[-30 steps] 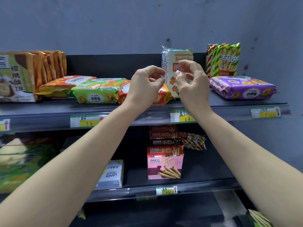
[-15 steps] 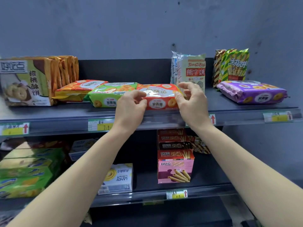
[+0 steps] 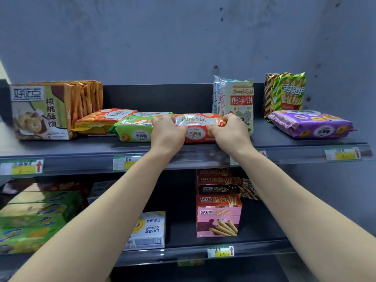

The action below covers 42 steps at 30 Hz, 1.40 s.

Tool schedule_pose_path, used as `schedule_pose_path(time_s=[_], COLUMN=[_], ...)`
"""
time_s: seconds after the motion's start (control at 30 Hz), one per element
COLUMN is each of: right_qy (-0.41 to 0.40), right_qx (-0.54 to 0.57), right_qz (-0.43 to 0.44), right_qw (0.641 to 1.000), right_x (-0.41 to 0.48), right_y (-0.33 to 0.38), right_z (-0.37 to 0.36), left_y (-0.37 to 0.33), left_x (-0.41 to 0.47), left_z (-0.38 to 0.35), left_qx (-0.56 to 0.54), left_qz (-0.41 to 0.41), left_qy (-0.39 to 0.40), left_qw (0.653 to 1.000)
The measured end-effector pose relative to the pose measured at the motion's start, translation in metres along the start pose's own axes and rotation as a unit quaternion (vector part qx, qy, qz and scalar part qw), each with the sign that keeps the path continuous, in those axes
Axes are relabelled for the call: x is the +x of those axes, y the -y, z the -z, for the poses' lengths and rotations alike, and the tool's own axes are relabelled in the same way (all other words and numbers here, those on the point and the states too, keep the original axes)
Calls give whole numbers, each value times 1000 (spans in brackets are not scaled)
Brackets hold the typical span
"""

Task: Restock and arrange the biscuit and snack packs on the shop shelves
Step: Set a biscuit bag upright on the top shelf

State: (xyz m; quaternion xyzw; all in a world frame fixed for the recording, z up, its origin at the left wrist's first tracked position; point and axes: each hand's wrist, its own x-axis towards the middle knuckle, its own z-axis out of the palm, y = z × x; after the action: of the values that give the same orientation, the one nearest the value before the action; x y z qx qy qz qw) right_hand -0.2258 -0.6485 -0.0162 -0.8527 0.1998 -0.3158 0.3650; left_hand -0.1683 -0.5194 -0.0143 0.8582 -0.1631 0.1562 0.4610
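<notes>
On the lower shelf point(image 3: 262, 226), nearest, a white box point(image 3: 147, 231) printed "LANDY Castle" lies with its print upside down. To its left are blurred green cartons point(image 3: 30, 220). To its right is a pink egg-roll box point(image 3: 218, 215) branded 好吃点, with darker boxes of the same brand stacked behind it. Both bare forearms cross in front of this shelf and hide part of it.

Yellow-and-green price tags point(image 3: 342, 154) line the upper shelf point(image 3: 284, 143) rail, their figures too blurred to read.

At that shelf's front edge lies the red biscuit pack point(image 3: 196, 127), flat, with a logo that seems to read 金麦圆. The left hand point(image 3: 167, 132) grips its left end and the right hand point(image 3: 227, 131) its right end, fingers curled over the top.

A green pack point(image 3: 132, 129) with the same logo sits just to its left, the seam hidden by the left hand. An orange pack point(image 3: 103, 119) lies beyond that, and a purple pack point(image 3: 311, 125) lies well to the right.

Further back stand 好吃点 核桃酥饼 bags point(image 3: 40, 112), a "XiongZiBing" 熊字饼 bag point(image 3: 240, 104) partly behind the right hand, and striped 手指饼 bags point(image 3: 291, 92).
</notes>
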Motion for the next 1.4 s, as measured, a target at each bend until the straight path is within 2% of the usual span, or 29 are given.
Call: schedule_pose_path(time_s=[0.13, 0.27, 0.5, 0.6, 0.7, 0.83, 1.0, 1.13, 1.17, 1.27, 1.4], right_qy=[-16, -37, -116, -119, -78, 0, 170, 270, 290, 330, 350], right_qx=[114, 237, 302, 307, 331, 356, 372, 340, 336, 323, 304], right_qz=[6, 9, 39, 77, 119, 172, 214, 264, 274, 303, 324], right_qw=[993, 971, 945, 941, 933, 918, 887, 861, 853, 834, 825], right_x=[7, 9, 25, 34, 36, 32, 17, 4, 0, -17, -45], right_y=[6, 14, 41, 51, 64, 82, 106, 128, 134, 154, 191], right_z=[2, 4, 15, 16, 14, 8, 4, -6, -9, -24, -51], left_y=[-10, -19, -36, -31, -26, -21, -20, -13, -9, 7, 30], left_x=[5, 2, -17, -17, -18, -18, -20, -34, -38, -51, -64], left_z=[6, 14, 27, 32, 42, 66, 106, 143, 151, 174, 210], left_qx=[-56, -94, -123, -104, -60, 28, 60, -8, -25, -15, -6], left_qz=[-13, -44, -108, -104, -79, -68, -89, -53, -44, -38, -16], left_qy=[-43, -75, -127, -105, -67, -106, -117, -50, -52, -108, -202], left_qw=[997, 992, 978, 984, 993, 992, 987, 997, 997, 993, 979])
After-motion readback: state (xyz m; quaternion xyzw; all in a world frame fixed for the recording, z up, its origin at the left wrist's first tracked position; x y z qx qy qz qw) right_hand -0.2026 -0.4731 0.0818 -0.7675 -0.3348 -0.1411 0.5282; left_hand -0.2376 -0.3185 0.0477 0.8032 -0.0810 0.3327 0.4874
